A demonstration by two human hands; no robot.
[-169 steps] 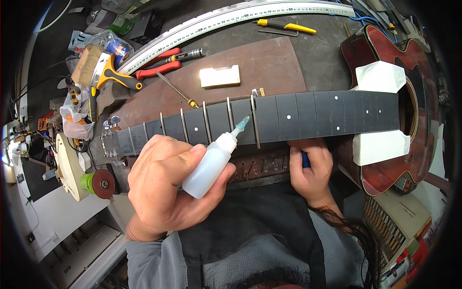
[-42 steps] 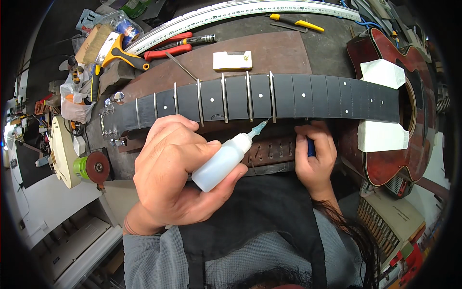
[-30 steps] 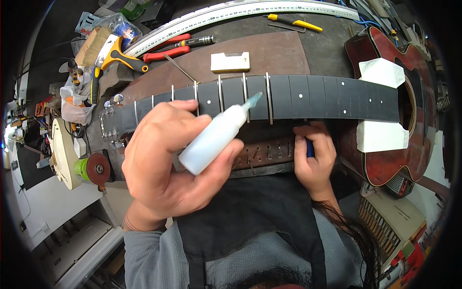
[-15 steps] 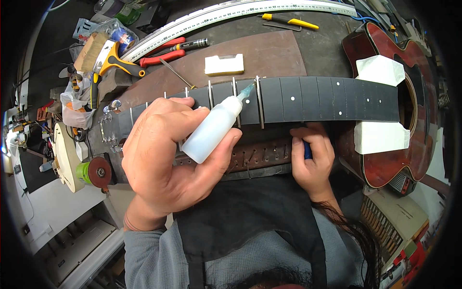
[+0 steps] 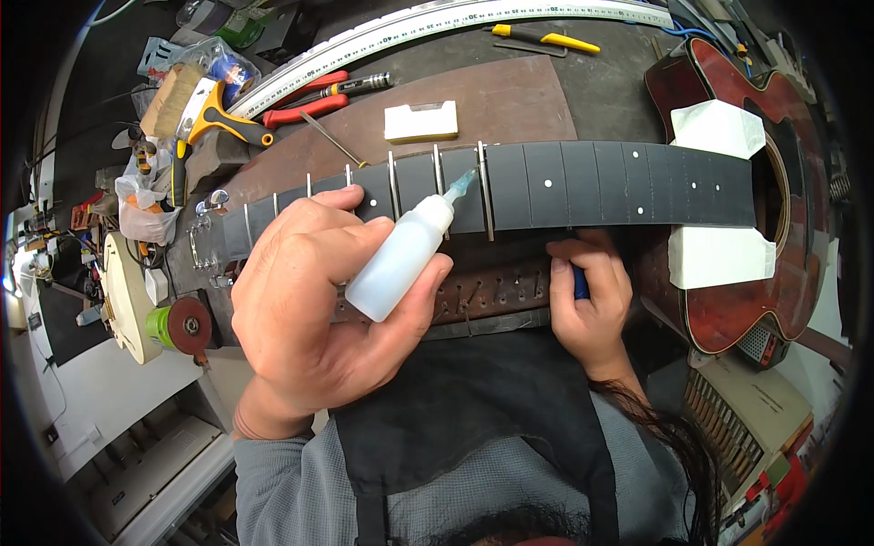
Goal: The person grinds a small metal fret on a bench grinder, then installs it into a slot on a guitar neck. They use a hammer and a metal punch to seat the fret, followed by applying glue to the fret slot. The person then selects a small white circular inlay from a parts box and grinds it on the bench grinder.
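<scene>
My left hand (image 5: 323, 291) is closed around a translucent squeeze bottle (image 5: 391, 259). Its blue-green nozzle (image 5: 461, 186) points up to the right, over the dark guitar fretboard (image 5: 546, 200) beside a metal fret (image 5: 484, 200). My left fingertips reach the fretboard's left half. My right hand (image 5: 585, 308) is below the fretboard, curled around a blue object (image 5: 580, 282), mostly hidden, with its upper fingers by the neck's lower edge. The red guitar body (image 5: 692, 323) lies at right, with white masking pieces (image 5: 717, 257) above and below the fretboard end.
A brown board (image 5: 510, 100) lies behind the neck with a small white block (image 5: 420, 121) and thin rod (image 5: 332, 141). Pliers (image 5: 305, 111), a brush (image 5: 223, 123), a long ruler (image 5: 428, 27), a yellow knife (image 5: 569, 42), a cream guitar body (image 5: 123, 296) and a red disc (image 5: 191, 326) surround them.
The bottle, held below the fretboard's edge about a second and more ago, has risen so its nozzle is over the fretboard, dropping slightly since half a second ago. My right hand stays below the neck.
</scene>
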